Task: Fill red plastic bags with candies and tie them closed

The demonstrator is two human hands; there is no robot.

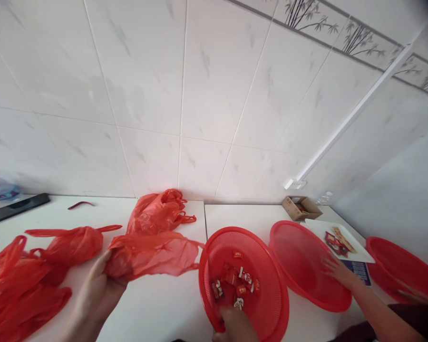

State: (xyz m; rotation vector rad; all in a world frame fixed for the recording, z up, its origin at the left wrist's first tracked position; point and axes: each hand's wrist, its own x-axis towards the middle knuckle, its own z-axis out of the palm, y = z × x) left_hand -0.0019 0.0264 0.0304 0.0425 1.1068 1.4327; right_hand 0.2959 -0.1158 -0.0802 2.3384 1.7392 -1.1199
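My left hand (105,285) is closed on a thin red plastic bag (157,256), which stretches out to the right toward a red plastic basket (281,294). Several small wrapped sweets (246,275) lie in the bottom of this basket. At its near rim is my right hand (237,325), slightly blurred, its fingers bent around the edge and partly hidden. Behind the held bag sits a filled, tied red bag (157,211). More red bags (21,270) lie to the left of my left hand.
Another person's hand (337,270) reaches into a second red basket (276,232). Farther right are a white tray (360,251) with packets, a cardboard box (301,207) and a third red basket (403,256). A phone (17,209) and a bottle (2,187) lie far left. A tiled wall (146,95) stands behind.
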